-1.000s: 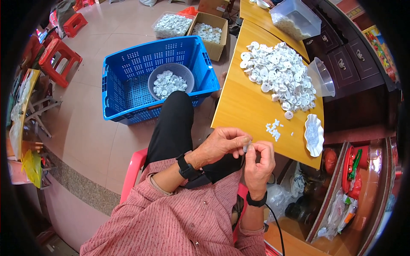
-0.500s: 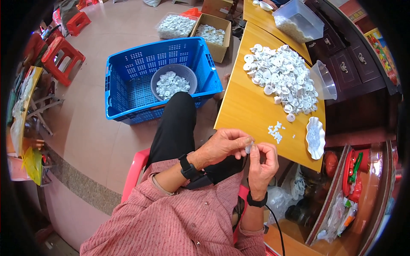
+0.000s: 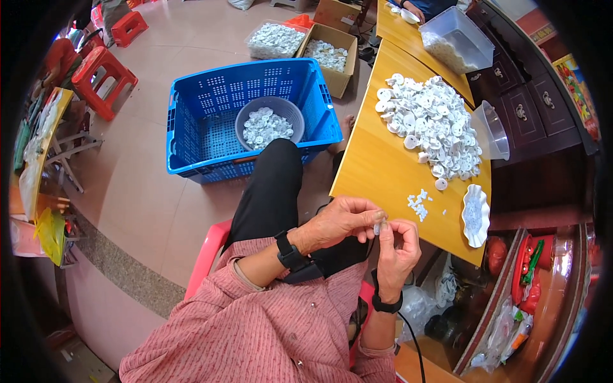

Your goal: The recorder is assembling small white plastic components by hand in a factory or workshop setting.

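Note:
Thumb and fingers pinched, my left hand holds a small whitish plastic piece above my lap, near the table's front edge. My right hand meets it there, thumb and forefinger closed on the same piece. The fingers cover most of it, so its exact kind is unclear. On the yellow wooden table a large heap of small round white plastic parts lies beyond my hands. A little cluster of tiny white pieces lies nearer, beside a scalloped white dish of small clear bits.
A blue crate on the floor contains a grey basin partly filled with similar parts. Behind it stand a clear tub and a cardboard box of parts. Another person's hand shows at the table's far end.
The whole view has shifted slightly, with the surroundings now a little lower and to the right. Both hands keep their pinch on the small piece, its angle slightly changed.

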{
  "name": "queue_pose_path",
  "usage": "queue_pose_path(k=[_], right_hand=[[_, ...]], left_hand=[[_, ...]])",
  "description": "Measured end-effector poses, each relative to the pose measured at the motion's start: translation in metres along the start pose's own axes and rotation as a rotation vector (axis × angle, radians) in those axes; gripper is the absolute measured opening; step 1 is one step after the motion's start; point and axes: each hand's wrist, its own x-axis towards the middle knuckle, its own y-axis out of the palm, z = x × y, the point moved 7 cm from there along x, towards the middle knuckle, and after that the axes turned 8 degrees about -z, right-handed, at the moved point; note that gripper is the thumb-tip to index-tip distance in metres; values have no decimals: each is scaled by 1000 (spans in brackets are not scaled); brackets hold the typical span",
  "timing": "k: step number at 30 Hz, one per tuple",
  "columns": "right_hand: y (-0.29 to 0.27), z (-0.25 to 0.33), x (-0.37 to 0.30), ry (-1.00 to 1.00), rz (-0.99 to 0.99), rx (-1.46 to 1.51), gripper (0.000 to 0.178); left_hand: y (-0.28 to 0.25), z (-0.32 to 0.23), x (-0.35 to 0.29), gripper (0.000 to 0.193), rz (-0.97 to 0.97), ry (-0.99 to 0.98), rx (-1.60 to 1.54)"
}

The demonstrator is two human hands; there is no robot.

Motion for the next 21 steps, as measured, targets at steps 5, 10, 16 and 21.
queue_pose_path(k=[5, 10, 16, 21], right_hand=[[-1, -7, -2, 18, -39, 85, 9], [-14, -22, 2, 73, -90, 89, 9], [-24, -31, 6, 74, -127, 4, 10], [-28, -38, 13, -44, -163, -210, 8]], left_hand=[[0, -11, -2, 27, -10, 8, 0], [-34, -65, 1, 26, -177, 242, 39], [-125, -158, 12, 24, -567, 618, 84], [-173, -182, 15, 46, -942, 669, 98]])
